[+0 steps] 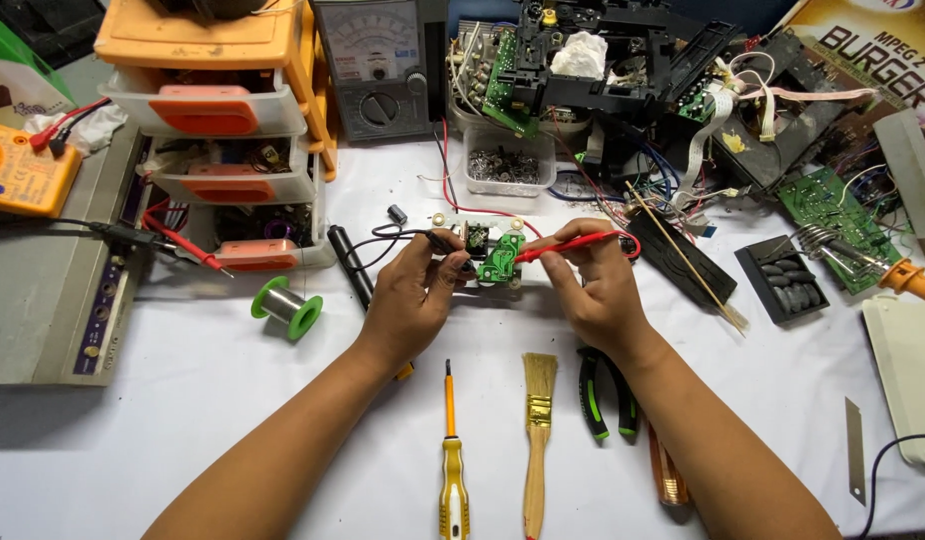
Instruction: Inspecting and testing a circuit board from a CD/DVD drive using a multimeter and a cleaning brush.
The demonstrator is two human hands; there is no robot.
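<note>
A small green circuit board [502, 258] is probed: black probe [445, 243] pinched in the left hand [411, 296], red probe [573, 243] in the right hand [595, 290]; steady tip contact is judged needed next.

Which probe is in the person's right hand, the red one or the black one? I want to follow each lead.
The red probe is in the right hand. The black probe is in the left hand. Both tips meet the small green circuit board.
</note>
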